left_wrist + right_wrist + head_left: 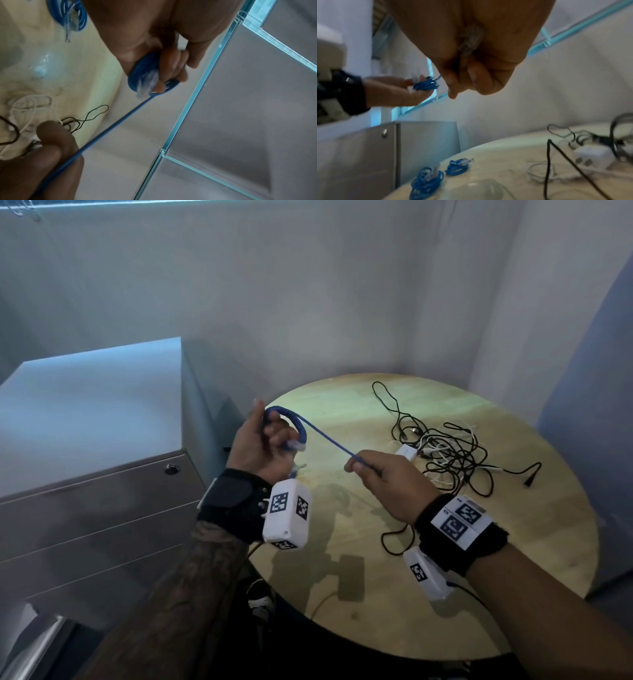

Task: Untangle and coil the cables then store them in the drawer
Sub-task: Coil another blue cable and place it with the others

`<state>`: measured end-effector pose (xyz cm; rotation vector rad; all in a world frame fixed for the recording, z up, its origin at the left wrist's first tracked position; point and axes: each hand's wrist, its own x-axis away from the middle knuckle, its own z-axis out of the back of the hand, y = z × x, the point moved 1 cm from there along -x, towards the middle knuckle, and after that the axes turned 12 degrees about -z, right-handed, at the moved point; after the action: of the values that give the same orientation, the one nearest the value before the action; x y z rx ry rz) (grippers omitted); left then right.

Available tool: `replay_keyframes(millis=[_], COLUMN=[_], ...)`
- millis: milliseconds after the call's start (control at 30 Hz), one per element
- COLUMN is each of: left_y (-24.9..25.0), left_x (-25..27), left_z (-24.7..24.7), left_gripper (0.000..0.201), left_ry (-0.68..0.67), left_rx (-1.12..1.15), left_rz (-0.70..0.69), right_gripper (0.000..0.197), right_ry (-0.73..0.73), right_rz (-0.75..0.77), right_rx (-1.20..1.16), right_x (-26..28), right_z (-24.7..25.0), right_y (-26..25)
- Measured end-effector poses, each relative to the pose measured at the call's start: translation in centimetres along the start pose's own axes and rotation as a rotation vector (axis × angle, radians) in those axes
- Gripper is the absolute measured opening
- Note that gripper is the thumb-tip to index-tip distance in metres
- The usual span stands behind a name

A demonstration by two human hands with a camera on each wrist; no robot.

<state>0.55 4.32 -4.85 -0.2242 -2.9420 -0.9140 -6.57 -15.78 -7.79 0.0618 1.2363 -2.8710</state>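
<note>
A grey drawer cabinet stands at the left, its drawers closed. Beside it, above the round surface, the left hand curls its grip round a small coil of blue cable. The cable runs taut to the right hand, which pinches it. Farther right, tangled black and white cables lie on the surface.

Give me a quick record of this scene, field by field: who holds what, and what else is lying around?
left hand: holds the blue cable in a coil
right hand: pinches the cable's free end, pulled straight
finished coils: two blue ones on the table
tangle: black and white cables, not yet sorted
cabinet: drawers closed
</note>
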Motion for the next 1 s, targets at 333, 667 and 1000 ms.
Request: replay_keyframes(millis=[333, 667, 1000], left_y=[-0.9, -4.8, -5.2], left_x=[-1.4, 2.8, 2.9], left_z=[2.1, -0.9, -1.2], left_gripper=[0.019, 0.031, 0.033], left_ry=[-0.058, -0.666, -0.519], left_rx=[-0.496, -1.141, -0.917], left_rz=[-0.411, -0.166, -0.126], right_gripper=[0.033, 0.010, 0.009], right_ry=[-0.107, 0.301, 0.247], right_rz=[0.187, 0.066, 0.102], right_rx=[0.420, -0.210, -0.161], right_x=[1.6, 0.7, 0.6], right_z=[-1.7, 4.2, 4.4], right_y=[-3.8, -2.9, -2.3])
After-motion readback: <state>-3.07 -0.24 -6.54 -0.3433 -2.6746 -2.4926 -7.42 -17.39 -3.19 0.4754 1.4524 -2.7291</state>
